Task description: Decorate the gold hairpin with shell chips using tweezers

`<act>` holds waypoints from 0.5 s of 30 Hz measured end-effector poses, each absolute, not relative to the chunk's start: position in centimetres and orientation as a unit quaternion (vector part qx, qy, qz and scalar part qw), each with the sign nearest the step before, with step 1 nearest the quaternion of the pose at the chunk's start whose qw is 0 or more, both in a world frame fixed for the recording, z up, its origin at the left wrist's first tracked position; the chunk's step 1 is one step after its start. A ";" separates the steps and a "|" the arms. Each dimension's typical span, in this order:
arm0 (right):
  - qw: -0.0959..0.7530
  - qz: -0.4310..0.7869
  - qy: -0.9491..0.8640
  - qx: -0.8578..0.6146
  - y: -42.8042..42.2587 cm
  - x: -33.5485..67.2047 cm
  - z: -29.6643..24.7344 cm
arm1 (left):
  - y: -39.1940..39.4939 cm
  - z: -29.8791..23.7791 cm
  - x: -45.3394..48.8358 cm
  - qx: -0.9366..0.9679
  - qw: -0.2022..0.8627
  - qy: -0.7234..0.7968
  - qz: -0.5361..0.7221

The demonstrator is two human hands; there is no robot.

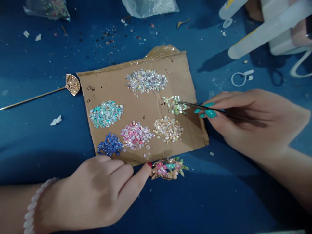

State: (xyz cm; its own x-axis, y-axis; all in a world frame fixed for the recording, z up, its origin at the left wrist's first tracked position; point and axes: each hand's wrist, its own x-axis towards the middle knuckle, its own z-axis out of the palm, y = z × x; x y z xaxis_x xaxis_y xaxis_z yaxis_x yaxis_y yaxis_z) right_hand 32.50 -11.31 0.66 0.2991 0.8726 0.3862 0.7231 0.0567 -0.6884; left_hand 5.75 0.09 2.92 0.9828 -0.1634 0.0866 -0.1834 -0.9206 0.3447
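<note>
My right hand (253, 120), with green nails, pinches dark tweezers (209, 107). Their tips are in a small pile of pale green shell chips (179, 105) on a flat piece of cardboard (136, 104). My left hand (99, 188) is curled at the cardboard's near edge, its index fingertip on the left end of a gold-coloured flower ornament (168, 169); its thumb is hidden. Pink, teal and peach petals and green leaves fill the ornament. By my left knuckles lie blue chips (110, 144); pink chips (136, 135) and peach chips (168, 129) are to their right.
Turquoise chips (106, 113) and silvery chips (146, 80) also lie on the cardboard. A gold stick with a fan-shaped end (72, 84) is at left. Plastic bags (151, 7) are at the back. White tubes (263, 35) and a white ring (239, 79) are at right.
</note>
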 end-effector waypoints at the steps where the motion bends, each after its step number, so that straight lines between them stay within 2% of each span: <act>1: 0.432 0.079 -0.588 -0.679 -11.3 32.5 0.6 | 0.1 2.9 5.7 0.979 0.179 -0.089 0.029; 15: 0.435 0.048 -0.592 -0.677 -11.4 32.6 0.5 | -0.1 3.2 6.0 0.981 0.172 -0.086 0.029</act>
